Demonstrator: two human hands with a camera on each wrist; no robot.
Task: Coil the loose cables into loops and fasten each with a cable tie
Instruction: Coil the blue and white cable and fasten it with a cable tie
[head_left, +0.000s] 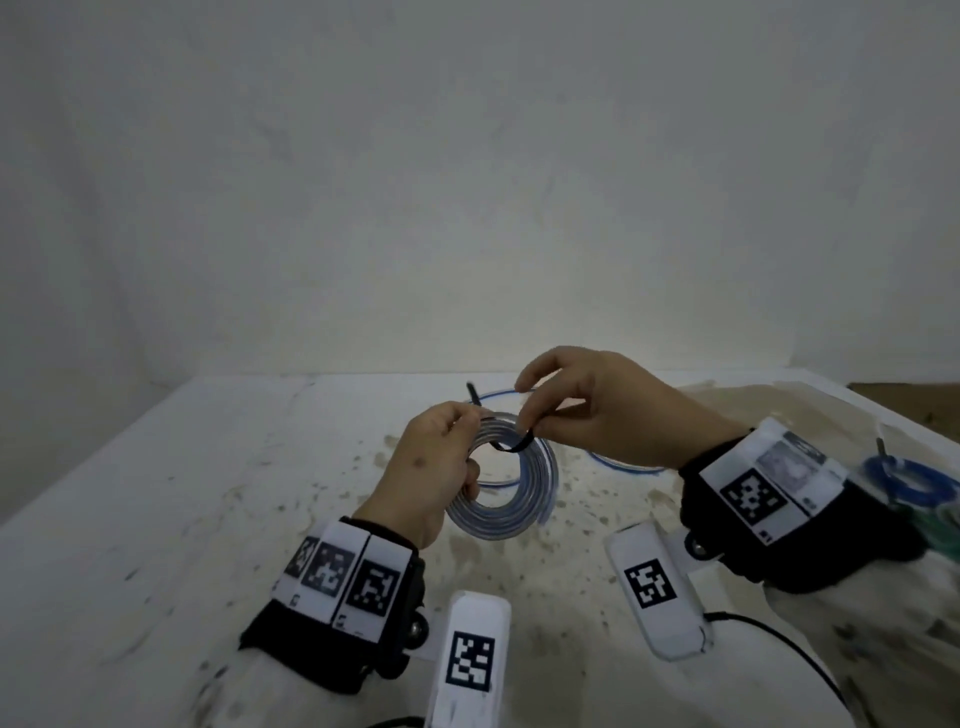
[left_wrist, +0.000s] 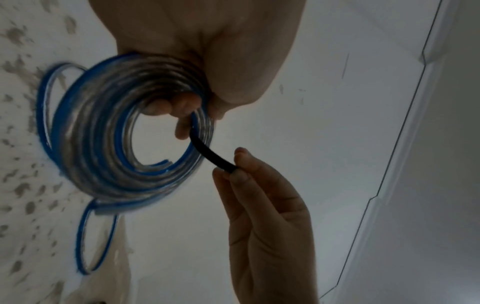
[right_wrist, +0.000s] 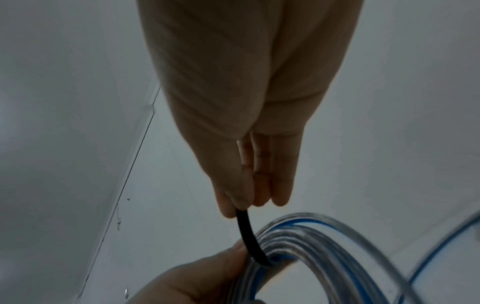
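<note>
A clear cable with a blue stripe is wound into a coil (head_left: 514, 499) (left_wrist: 103, 144) (right_wrist: 311, 246), held just above the white table. My left hand (head_left: 441, 467) (left_wrist: 187, 102) grips the coil's left side with its fingers curled through the centre. A black cable tie (head_left: 519, 442) (left_wrist: 210, 154) (right_wrist: 246, 236) runs through the coil beside those fingers. My right hand (head_left: 587, 410) (left_wrist: 241, 170) (right_wrist: 241, 203) pinches the tie's free end between thumb and fingertips. A loose tail of the cable (head_left: 623, 465) (left_wrist: 91, 236) trails on the table.
A coiled blue cable (head_left: 904, 480) with a black tie lies at the right edge, with something green beside it. The stained white table (head_left: 208, 493) ends at a pale wall (head_left: 467, 182) behind. Another black tie end (head_left: 474, 391) shows behind the coil.
</note>
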